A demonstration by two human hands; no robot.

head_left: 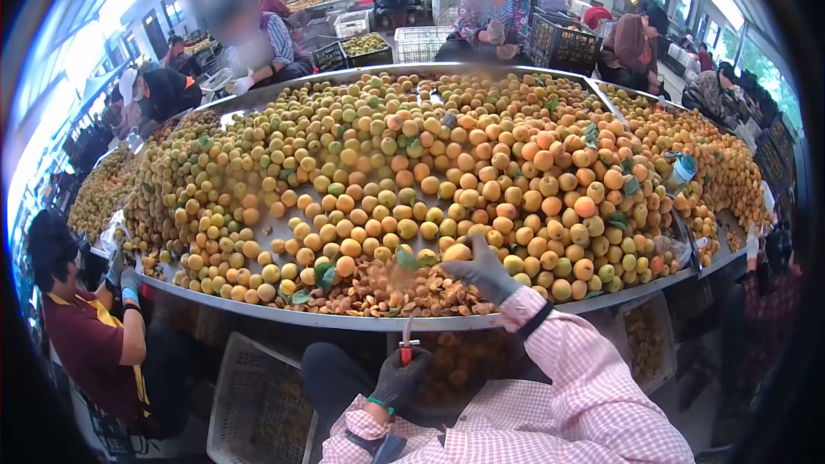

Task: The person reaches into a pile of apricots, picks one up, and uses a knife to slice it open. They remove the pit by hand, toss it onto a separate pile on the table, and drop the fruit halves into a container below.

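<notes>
My left hand [400, 378], in a dark glove, is closed around the red handle of a small curved knife [408, 345]. The blade points up toward the table's front rim. Over the near edge of the pile reaches my right hand [485, 273], in a grey glove, its thumb and fingers around an orange-yellow apricot [456, 252]. Below that hand lies a heap of brown apricot pits [387, 290] along the rim. Loose apricots [550, 185], yellow-green to orange with some leaves, are piled over the metal table [344, 314].
Under the table stand a white plastic crate [262, 404] at left and another crate [649, 339] at right. A person in a maroon shirt [94, 352] sits at the left. Across the table are several people, dark crates [563, 43] and a blue cup-like object [684, 168].
</notes>
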